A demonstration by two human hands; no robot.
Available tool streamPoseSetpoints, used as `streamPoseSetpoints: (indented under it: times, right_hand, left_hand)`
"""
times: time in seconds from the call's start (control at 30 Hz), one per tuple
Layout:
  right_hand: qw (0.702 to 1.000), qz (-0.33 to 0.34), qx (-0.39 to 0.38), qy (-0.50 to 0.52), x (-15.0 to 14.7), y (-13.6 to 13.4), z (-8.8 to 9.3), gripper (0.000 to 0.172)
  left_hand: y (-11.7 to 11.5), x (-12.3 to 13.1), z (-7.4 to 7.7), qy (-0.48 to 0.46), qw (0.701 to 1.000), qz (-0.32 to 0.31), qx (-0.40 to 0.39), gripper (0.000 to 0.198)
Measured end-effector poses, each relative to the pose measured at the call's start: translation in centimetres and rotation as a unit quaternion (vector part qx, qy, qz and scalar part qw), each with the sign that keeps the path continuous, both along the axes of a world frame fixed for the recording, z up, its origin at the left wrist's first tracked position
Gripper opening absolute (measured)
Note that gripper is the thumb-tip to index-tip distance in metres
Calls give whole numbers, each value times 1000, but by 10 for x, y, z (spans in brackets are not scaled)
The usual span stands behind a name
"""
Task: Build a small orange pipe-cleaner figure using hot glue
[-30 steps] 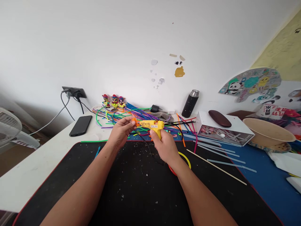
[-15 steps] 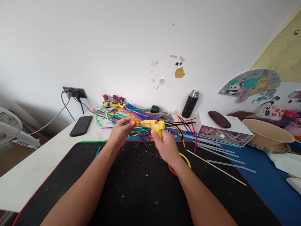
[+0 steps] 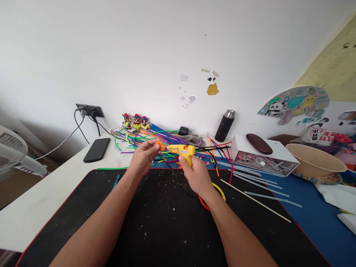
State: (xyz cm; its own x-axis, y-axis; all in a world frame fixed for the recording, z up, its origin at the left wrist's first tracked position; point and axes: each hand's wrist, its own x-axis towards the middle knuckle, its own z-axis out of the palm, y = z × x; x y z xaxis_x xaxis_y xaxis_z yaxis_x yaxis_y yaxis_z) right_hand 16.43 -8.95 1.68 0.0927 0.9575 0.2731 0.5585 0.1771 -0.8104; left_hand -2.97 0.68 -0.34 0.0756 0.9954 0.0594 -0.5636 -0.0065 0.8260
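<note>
Between the thumb and fingers of my left hand [image 3: 145, 156] is a small fuzzy orange piece [image 3: 159, 145], which looks like bent pipe cleaner. My right hand [image 3: 196, 174] is wrapped round the handle of a yellow hot glue gun [image 3: 182, 150]. The gun's nozzle points left, at or very close to the orange piece; I cannot tell whether they touch. Below the gun a thin dark cord runs down over the black mat [image 3: 167, 230]. A red and yellow ring [image 3: 219, 190] lies partly hidden under my right wrist.
Colourful pipe cleaners [image 3: 167, 135] are heaped at the back, beside several small figurines [image 3: 136, 121]. A black flask [image 3: 225, 126] stands near a white box [image 3: 267, 157]. Translucent glue sticks [image 3: 260, 184] and a wooden stick [image 3: 256, 201] lie right. A phone [image 3: 96, 150] rests left.
The whole view has shifted slightly, so things sit a little lower in the picture. Both hands keep the same holds, with the nozzle still by the orange piece.
</note>
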Motion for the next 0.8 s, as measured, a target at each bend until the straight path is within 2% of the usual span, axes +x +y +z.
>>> streamPoseSetpoints:
  times: [0.8]
  right_hand:
    - [999, 6, -12, 29, -3, -2, 0, 42]
  left_hand:
    - [1, 0, -2, 9, 1000, 2, 0, 44]
